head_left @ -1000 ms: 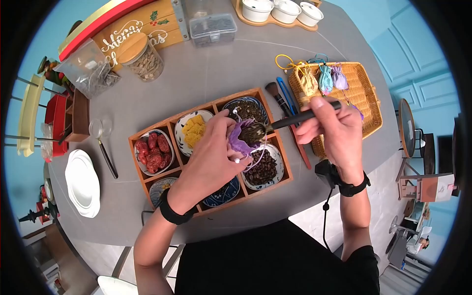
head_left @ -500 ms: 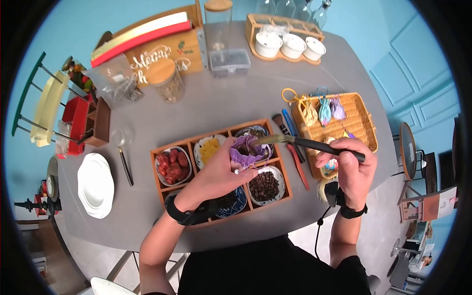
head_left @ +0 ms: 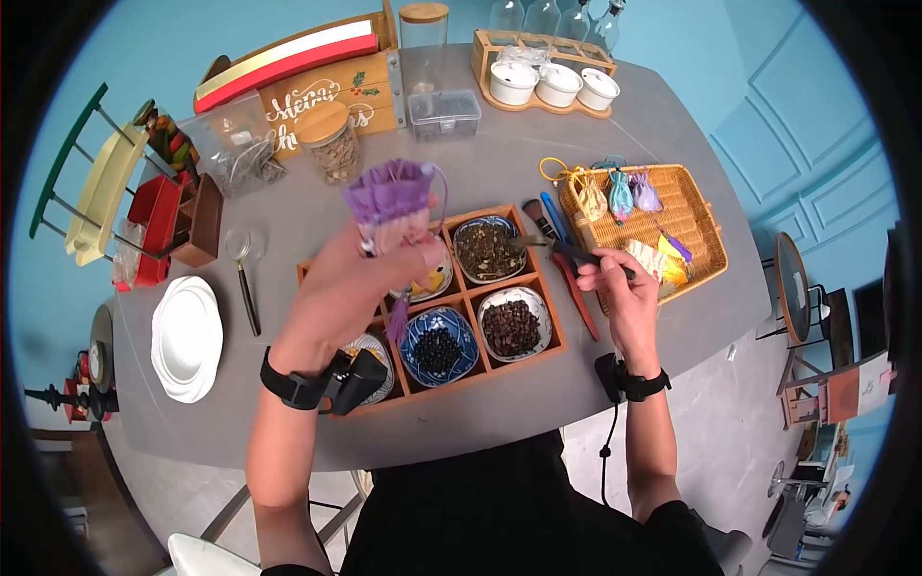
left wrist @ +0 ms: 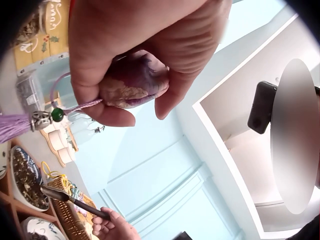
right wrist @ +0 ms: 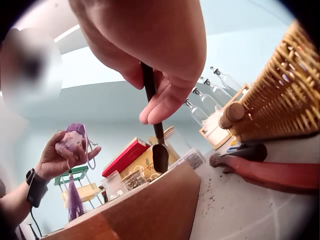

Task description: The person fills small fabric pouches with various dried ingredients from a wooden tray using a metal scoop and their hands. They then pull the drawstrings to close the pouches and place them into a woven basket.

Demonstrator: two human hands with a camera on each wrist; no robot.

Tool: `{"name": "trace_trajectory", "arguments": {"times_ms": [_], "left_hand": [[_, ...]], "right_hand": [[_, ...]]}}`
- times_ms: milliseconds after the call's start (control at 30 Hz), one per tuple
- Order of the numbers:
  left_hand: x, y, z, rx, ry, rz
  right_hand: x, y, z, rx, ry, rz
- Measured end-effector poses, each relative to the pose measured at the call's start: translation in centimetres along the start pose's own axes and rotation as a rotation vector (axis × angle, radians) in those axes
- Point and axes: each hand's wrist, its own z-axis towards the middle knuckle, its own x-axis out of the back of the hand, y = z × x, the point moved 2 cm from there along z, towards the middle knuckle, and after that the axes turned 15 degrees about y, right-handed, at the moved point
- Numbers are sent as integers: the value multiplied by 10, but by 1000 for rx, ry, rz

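Head view: a grey surface (head_left: 307,202) is occupied by a wooden tray (head_left: 558,322), whose left side is largely hidden by the left hand (head_left: 341,288), itself blurred. To the right, one corner of a wicker basket (head_left: 687,211) is covered by the right hand (head_left: 624,288). The hands are held apart, each closed round something. Within the tray, a bowl of yellow pieces (head_left: 445,271) is partly masked, while a bowl of dried herbs (head_left: 488,279) is fully exposed. By the left hand a purple pouch (head_left: 389,197) is gripped above the tray; its contents cannot be seen. By the right hand a black-handled spoon (head_left: 591,259) is pinched, its scoop near the herbs' rim; whether contact is made cannot be told. In the left wrist view, a purple tassel (left wrist: 14,127) is cut off beside a green bead (left wrist: 58,115).
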Motion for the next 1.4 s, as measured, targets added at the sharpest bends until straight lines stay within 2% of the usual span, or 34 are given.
{"name": "trace_trajectory", "arguments": {"times_ms": [100,267,367,433,500,567,633,700,733,833,900,967,1033,1100,1167,1300,1400], "left_hand": [[1,6,-12,-20,36,-168],[7,-2,-25,-68,58,-149],[10,3,-27,-59,13,-117],[9,5,-31,-53,23,-170],[11,4,-31,-58,29,-165],[12,2,-32,-52,32,-159],[13,4,-32,-60,40,-165],[15,4,-32,-78,49,-165],[16,5,-32,-96,57,-163],[19,1,-25,-97,52,-148],[17,3,-22,-102,63,-129],[16,8,-19,-121,73,-107],[15,12,-17,-125,29,-166],[10,18,-14,-114,-29,-163],[6,17,-7,-34,-79,-223],[-3,13,2,-9,-228,-209],[-18,16,4,130,-388,-237]], "right_hand": [[0,1,-3,0,15,-12],[1,5,-7,6,-13,26],[0,6,-6,41,-16,55],[-1,8,-8,23,2,-54],[1,0,-12,37,0,-32],[6,-7,-21,17,-38,95],[13,-8,-29,5,-65,85],[19,-4,-38,-69,-234,-12],[18,-3,-40,-73,-236,-13],[4,-3,-52,71,-481,-210],[-4,-8,-52,81,-504,-253],[-10,-5,-48,383,-584,-413],[-13,-4,-48,440,-571,-443],[-15,-4,-48,689,-530,-572],[-18,-7,-49,762,-522,-634],[-17,-38,-29,698,-374,-495],[-33,-87,-6,456,-298,-242]]}}
